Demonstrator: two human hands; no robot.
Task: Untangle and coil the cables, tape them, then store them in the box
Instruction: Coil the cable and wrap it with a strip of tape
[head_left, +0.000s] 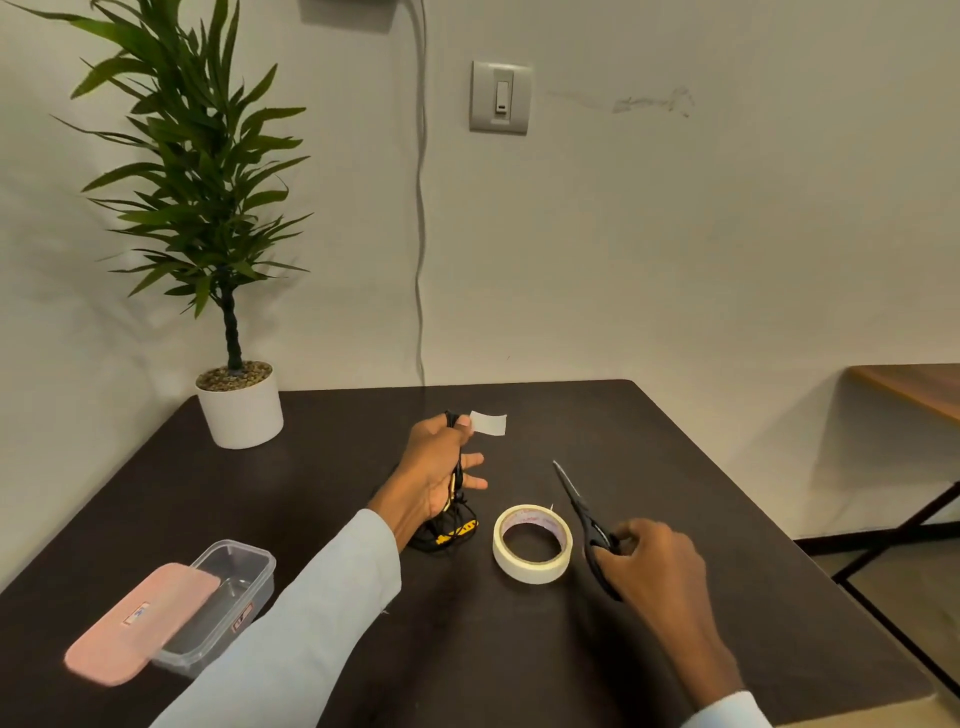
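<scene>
Left to right: the clear box (236, 582) is sitting apparently empty, its pink lid (140, 623) lying askew across it, probably awaiting the cable. The left hand (436, 478) is gripping the coiled cable (452, 530) and pinching a cut tape strip (488, 423), presumably for wrapping. Tape roll (532, 543) is resting on the table (363, 649). The right hand (649, 564) is clasping closed scissors (582, 514).

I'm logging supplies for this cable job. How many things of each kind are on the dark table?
Black coiled cable bundle: 1
Cut white tape strip: 1
Cream masking tape roll: 1
Black scissors: 1
Clear plastic box: 1
Pink lid: 1
White potted plant: 1
Total: 7
</scene>
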